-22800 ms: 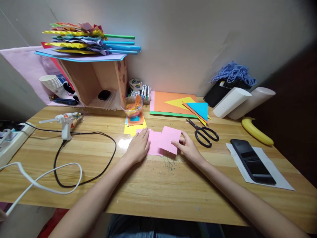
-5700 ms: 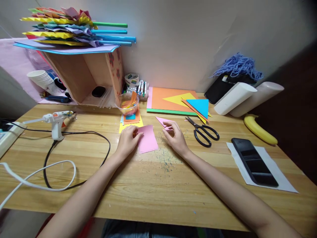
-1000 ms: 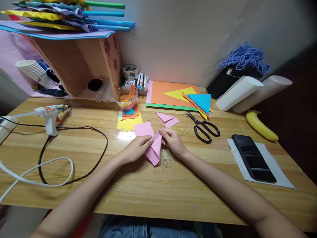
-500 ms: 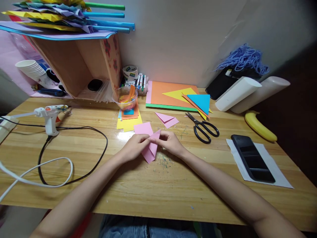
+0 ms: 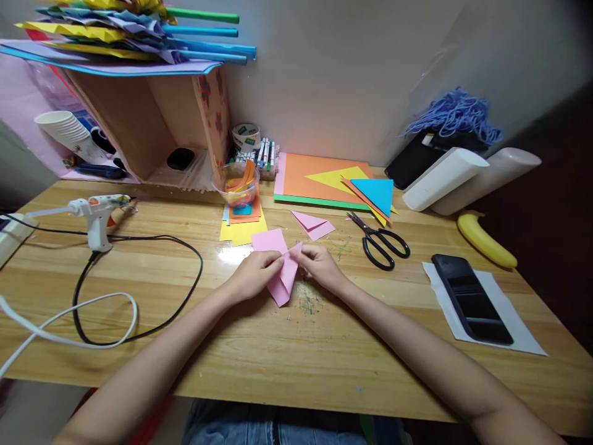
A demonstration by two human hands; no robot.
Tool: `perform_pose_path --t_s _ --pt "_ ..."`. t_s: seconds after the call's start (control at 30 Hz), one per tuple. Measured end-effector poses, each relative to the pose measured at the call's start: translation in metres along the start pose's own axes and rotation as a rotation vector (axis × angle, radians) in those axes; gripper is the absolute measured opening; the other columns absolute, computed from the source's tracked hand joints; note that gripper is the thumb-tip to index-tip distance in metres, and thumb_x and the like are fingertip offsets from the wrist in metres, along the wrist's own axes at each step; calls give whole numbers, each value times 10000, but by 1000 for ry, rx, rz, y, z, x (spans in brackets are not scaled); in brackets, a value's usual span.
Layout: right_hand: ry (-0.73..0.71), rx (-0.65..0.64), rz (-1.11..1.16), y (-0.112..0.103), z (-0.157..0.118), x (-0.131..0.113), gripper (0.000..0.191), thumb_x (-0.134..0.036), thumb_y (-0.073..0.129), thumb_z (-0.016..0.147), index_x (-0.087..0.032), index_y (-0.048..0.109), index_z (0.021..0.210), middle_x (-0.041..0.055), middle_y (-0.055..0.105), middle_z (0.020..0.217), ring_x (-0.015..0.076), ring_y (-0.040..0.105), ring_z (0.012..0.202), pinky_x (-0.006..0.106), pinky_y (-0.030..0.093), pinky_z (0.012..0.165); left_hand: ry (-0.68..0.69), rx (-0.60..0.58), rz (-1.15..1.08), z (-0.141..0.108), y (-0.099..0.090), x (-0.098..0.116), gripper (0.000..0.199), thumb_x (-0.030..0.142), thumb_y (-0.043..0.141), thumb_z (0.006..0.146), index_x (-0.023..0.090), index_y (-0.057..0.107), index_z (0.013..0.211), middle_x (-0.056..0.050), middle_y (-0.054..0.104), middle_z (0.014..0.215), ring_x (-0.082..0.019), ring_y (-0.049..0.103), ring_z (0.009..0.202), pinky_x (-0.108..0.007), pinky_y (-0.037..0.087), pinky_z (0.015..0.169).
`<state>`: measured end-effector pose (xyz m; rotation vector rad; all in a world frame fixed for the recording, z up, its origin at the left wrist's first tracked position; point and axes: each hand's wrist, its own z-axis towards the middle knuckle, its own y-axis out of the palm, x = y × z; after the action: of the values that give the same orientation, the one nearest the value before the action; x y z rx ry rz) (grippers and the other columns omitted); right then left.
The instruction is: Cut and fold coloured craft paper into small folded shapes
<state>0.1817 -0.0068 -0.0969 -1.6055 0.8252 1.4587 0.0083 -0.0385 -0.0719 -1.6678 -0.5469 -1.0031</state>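
Note:
A partly folded pink paper (image 5: 284, 277) is held between both hands above the middle of the wooden table. My left hand (image 5: 257, 271) pinches its left side, thumb on top. The raised upper right corner is gripped by my right hand (image 5: 319, 264) between thumb and fingers. Just behind the hands lies a second pink folded piece (image 5: 315, 226). Black-handled scissors (image 5: 378, 240) rest to its right with their blades slightly apart. Fingertips under the paper are hidden.
A glue gun (image 5: 98, 222) with looping cables stands at left. Behind are a plastic cup of scraps (image 5: 235, 190), coloured sheets (image 5: 296, 176) and a cardboard box (image 5: 215, 123). A phone (image 5: 472, 300) and banana (image 5: 486, 240) lie right; white rolls (image 5: 445, 179) sit behind.
My right thumb has drawn back to the right, away from my left thumb, leaving more of the pink paper showing between them. The view has shifted slightly.

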Motion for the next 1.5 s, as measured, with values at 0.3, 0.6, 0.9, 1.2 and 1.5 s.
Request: perform_pose_path --t_s 0.3,0.6,0.9,1.2,1.5 --pt "53 -10 55 0 0 0 401 -489 519 782 -156 472 563 -45 429 489 72 385 434 206 284 423 13 -16 -35 -1 0 4 347 365 329 852 156 461 609 24 451 596 -114 385 568 -224 277 515" --pt "52 -52 -29 -1 0 1 363 -462 558 755 -136 556 596 -35 446 533 81 384 495 204 287 458 2 -23 14 -2 -2 6 338 363 342 846 155 497 629 17 485 602 -119 412 571 -226 298 511" --pt "-147 -258 -233 1 -4 -5 264 -383 558 777 -160 696 742 -2 588 642 126 500 613 216 361 538 86 172 -10 -3 3 8 238 373 498 802 160 554 712 -16 588 706 -121 503 627 -231 380 578" --pt "-79 -175 -253 0 -3 -7 399 -387 507 802 -149 477 483 -35 346 498 79 320 484 218 234 465 32 452 -143 4 -12 2 230 365 507 791 160 530 690 1 569 701 -121 513 645 -230 410 608" --pt "-101 -96 -263 1 -3 -8 358 -359 517 800 -149 532 510 -21 456 535 89 366 511 220 249 479 -21 489 -221 7 -24 -1 237 345 539 765 143 541 641 12 542 639 -101 482 585 -209 385 557"
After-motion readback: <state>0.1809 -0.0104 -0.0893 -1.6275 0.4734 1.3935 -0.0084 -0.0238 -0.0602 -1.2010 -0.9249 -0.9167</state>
